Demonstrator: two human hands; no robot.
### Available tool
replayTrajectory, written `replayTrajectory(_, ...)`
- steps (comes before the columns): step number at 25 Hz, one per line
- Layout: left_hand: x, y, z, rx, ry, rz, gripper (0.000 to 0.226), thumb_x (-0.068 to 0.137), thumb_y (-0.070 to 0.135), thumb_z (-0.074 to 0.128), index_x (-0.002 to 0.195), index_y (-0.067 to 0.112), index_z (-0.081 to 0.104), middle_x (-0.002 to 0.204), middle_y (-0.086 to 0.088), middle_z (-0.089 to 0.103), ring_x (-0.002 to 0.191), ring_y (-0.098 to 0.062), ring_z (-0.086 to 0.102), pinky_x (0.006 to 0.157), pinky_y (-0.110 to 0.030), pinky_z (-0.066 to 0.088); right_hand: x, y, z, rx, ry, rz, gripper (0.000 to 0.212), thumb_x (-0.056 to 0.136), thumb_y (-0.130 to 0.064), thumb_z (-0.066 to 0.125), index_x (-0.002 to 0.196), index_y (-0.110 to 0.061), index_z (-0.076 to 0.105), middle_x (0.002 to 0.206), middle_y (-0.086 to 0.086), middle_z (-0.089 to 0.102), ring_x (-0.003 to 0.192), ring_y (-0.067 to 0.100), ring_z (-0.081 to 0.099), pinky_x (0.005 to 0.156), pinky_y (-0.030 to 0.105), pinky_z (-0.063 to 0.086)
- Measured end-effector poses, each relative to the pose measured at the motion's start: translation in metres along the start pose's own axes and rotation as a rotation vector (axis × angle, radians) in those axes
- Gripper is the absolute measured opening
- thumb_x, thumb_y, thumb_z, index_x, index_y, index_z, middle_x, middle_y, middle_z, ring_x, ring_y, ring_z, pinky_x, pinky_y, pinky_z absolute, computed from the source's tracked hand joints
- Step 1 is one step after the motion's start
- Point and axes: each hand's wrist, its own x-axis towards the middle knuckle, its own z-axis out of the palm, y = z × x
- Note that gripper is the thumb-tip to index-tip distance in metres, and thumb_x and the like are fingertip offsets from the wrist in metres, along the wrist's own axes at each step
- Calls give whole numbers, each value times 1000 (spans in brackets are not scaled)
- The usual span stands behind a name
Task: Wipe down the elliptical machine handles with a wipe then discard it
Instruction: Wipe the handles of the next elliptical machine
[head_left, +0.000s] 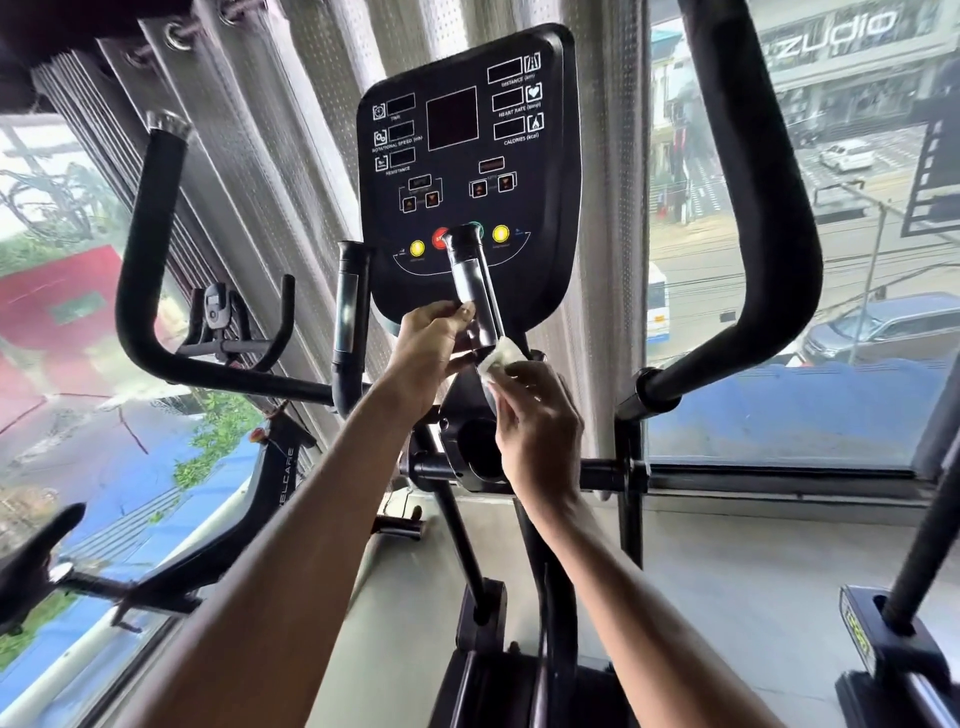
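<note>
The elliptical's short right grip (470, 280), black with a shiny metal sensor strip, rises in front of the console (462, 156). My left hand (428, 345) grips its lower part from the left. My right hand (540, 421) pinches a small folded white wipe (500, 357) and presses it against the grip's base. A matching short left grip (347, 312) stands free to the left. The long curved left handle (143, 249) and long curved right handle (769, 208) flank the console, both untouched.
Grey curtains hang behind the console, with windows on both sides showing a street and cars. An exercise bike (234, 322) stands at the left. Another machine's frame (893, 639) is at the lower right. The elliptical's pivot housing (472, 447) lies under my right hand.
</note>
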Motion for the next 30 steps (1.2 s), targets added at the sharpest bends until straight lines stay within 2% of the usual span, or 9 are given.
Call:
replayTrajectory(4,1,-1,-2,-5,-23,-13,10,101,21,64,94,16,69,73,8,68,66,-7,67,64,-27,55,-9,-8,6,-211,-147,-162,25,86,-3,72,110,-8,74,102,5,63,92,20,58,77,32,60)
replayTrajectory(6,1,-2,-2,-12,-30,-11,8,101,21,64,96,17,69,76,8,69,69,-7,68,69,-29,56,-15,-4,3,-168,-134,-159,18,87,-3,74,105,-6,75,103,5,65,92,19,60,82,27,57)
replayTrajectory(9,-1,-3,-2,-33,-26,-5,8,101,22,64,97,18,69,77,9,69,72,-6,67,78,-32,59,-19,2,-8,69,31,73,9,89,-5,74,98,-7,76,98,4,71,89,11,66,88,13,51)
replayTrajectory(13,-2,-10,2,-65,6,13,9,100,24,65,96,19,71,84,8,71,83,-8,67,79,-31,56,-12,20,-13,201,-17,462,9,92,-23,71,92,-15,76,81,-8,74,75,6,70,75,39,59)
replayTrajectory(15,-2,-15,4,-85,32,11,8,99,25,66,99,19,72,90,5,72,88,-11,67,81,-33,55,-7,27,-15,223,-78,531,10,91,-27,72,91,-18,77,79,-16,72,75,2,70,77,41,59)
replayTrajectory(17,-4,-16,5,-91,48,21,8,99,25,67,95,20,72,89,7,72,88,-11,68,84,-33,57,-4,22,-15,292,-97,471,10,92,-24,71,98,-19,77,87,-19,73,81,0,71,81,38,60)
replayTrajectory(20,-6,-15,8,-87,75,27,10,99,25,66,91,23,72,85,10,72,88,-9,68,86,-33,56,-7,20,-13,291,-71,298,17,94,-13,70,109,-10,76,104,-3,77,92,3,71,83,18,57)
replayTrajectory(23,-8,-16,9,-104,107,24,5,99,26,67,96,24,70,86,10,71,90,-10,66,89,-35,54,-11,35,-15,254,-89,294,14,93,-9,71,105,-8,77,98,-1,77,87,8,72,78,3,47)
replayTrajectory(30,-18,-31,19,-88,136,-8,17,97,36,69,103,20,71,100,-1,73,101,-22,69,98,-40,53,-25,47,-9,205,-115,313,20,92,-3,69,109,-10,75,101,-2,75,94,9,68,84,26,57)
